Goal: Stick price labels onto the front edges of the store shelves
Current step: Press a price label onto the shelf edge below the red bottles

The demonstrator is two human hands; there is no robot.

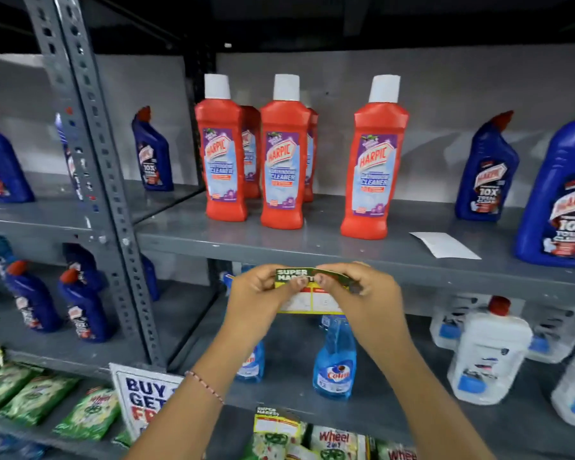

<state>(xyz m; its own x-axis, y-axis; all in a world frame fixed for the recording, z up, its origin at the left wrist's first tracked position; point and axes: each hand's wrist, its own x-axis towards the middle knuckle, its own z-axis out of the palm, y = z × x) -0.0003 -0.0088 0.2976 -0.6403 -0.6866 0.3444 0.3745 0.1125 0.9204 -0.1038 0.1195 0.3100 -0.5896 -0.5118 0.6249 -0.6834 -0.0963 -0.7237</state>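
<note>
A yellow and green price label (309, 295) with "SUPER MARKET" printed on top is held in front of the grey shelf's front edge (445, 270). My left hand (258, 293) pinches its upper left corner. My right hand (362, 290) pinches its upper right part, where the top bends over. The label hangs just below the shelf edge, under the red Harpic bottles (281, 161). Another label (278, 423) is stuck on the lower shelf's edge.
A white paper slip (445, 245) lies on the upper shelf. Blue Harpic bottles (485, 174) stand to the right and left. Blue Colin sprays (334, 360) and white bottles (488, 356) fill the shelf below. A grey slotted upright (90, 144) and a "BUY GET" sign (143, 396) are at left.
</note>
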